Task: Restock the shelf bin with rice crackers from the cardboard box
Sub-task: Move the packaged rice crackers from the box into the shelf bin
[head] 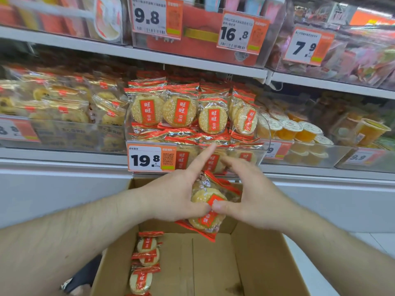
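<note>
A stack of rice cracker packs (206, 194), round crackers in clear wrap with red labels, is held between my left hand (177, 195) and my right hand (250, 193) above the open cardboard box (252, 257). Both thumbs press on the front pack, and my left index finger points up. The clear shelf bin (264, 133) straight ahead is packed with the same crackers (179, 111) and carries a 19.8 price tag (150, 159). Several more packs (144, 263) lie along the left side of the box floor.
To the left, a bin holds yellow pastries (64, 103). Jelly cups (292, 129) fill the bin to the right. An upper shelf (192, 60) with tagged bins hangs above. A dark shoe (83, 276) shows left of the box on the floor.
</note>
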